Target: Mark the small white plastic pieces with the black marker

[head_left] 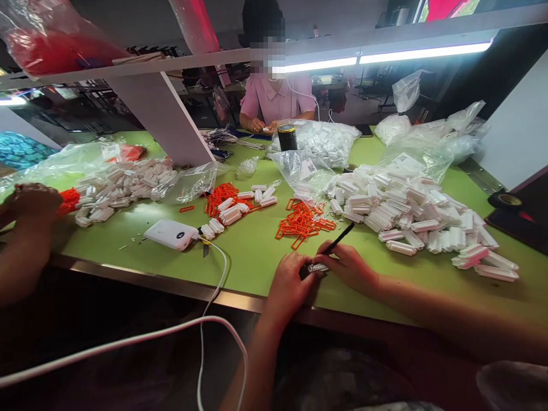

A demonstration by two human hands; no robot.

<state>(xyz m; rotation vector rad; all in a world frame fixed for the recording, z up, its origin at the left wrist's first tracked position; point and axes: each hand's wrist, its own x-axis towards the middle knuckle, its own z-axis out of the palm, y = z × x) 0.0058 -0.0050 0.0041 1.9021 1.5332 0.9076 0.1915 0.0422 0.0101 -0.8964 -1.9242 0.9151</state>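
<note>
My left hand (289,282) is closed around a small white connector block (317,267) at the near edge of the green table (257,251). My right hand (349,264) pinches a thin black tool (340,237) whose tip points up and to the right, its lower end at the connector. A loose pile of orange plastic clips (303,221) lies just beyond my hands. A large heap of white connector blocks (411,211) spreads to the right.
A white power bank (172,234) with a white cable lies at the left front. More orange clips and white blocks (233,206) sit mid-table. Another person's hand (32,202) is at far left. A person in pink (277,100) works opposite, beside a black can (287,137) and plastic bags.
</note>
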